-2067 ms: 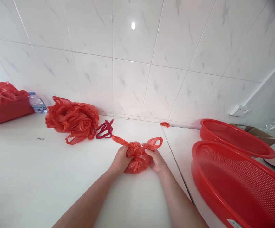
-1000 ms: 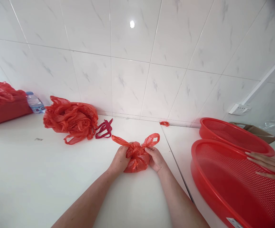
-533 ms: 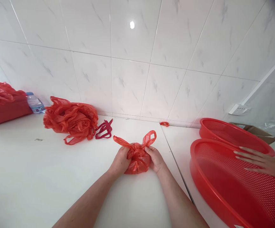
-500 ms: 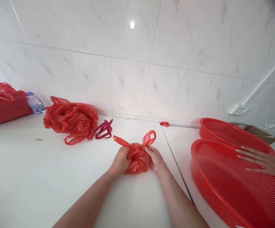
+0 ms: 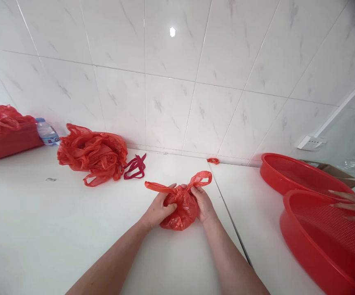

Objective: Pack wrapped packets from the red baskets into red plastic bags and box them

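A small filled red plastic bag [image 5: 181,211] rests on the white counter [image 5: 42,229] in front of me. My left hand [image 5: 159,209] grips its left side, fingers closed on the plastic by the left handle loop. My right hand [image 5: 204,203] grips the right side, pinching the plastic at the base of the right handle loop. Both loops stick out sideways from the bag's gathered top.
A heap of red plastic bags [image 5: 93,153] and dark red ribbons [image 5: 136,167] lie at the back left. A water bottle [image 5: 47,133] and a red box of bags [image 5: 5,135] stand far left. Two red mesh baskets [image 5: 324,241] sit right, another person's hand [image 5: 353,205] on the nearer rim.
The other person's hand has pulled the nearer red basket away to the right. My hands have shifted on the bag; its handle loops now spread flatter to the sides.
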The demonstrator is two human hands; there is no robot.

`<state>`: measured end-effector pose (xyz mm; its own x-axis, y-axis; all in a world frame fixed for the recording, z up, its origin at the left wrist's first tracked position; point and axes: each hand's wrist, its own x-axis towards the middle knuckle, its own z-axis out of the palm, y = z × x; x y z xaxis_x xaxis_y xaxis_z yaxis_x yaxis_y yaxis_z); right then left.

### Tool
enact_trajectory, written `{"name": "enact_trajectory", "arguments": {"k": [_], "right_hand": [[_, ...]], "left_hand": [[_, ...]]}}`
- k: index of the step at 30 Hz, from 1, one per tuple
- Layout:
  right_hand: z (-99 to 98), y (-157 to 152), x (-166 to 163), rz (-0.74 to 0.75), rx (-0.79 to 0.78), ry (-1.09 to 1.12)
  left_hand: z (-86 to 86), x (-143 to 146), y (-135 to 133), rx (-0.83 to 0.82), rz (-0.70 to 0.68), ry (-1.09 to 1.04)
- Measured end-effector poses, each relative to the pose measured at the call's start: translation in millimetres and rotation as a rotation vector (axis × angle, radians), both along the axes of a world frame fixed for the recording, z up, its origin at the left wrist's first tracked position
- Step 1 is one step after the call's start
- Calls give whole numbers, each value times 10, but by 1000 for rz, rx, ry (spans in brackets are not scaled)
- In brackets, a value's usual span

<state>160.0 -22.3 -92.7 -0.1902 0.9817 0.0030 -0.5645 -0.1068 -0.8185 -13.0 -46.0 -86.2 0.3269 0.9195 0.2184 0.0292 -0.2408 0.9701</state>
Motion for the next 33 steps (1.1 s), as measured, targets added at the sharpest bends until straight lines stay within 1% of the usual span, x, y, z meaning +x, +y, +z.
{"name": "enact_trajectory", "arguments": {"k": [2, 4, 7, 12, 18, 24, 33], "right_hand": [[-20, 1, 10, 19, 0, 0], [-47, 11, 14, 42, -3, 32], [-96, 36, 2, 64, -14, 121], [-139, 69, -33, 54, -30, 197], [-123, 52, -28, 69, -27, 194], [-125, 36, 2, 45, -39, 151], [-158, 54, 29, 40, -43, 133]], "left_hand": [[0, -33, -9, -106, 34, -102], [17, -62, -11, -159, 116, -136], [48, -81, -4, -163, 220, -96], [39, -61, 14, -175, 317, -30], [-20, -57, 55, -180, 353, -23], [-74, -60, 73, -143, 278, -47], [-67, -39, 62, -173, 265, -55]]}}
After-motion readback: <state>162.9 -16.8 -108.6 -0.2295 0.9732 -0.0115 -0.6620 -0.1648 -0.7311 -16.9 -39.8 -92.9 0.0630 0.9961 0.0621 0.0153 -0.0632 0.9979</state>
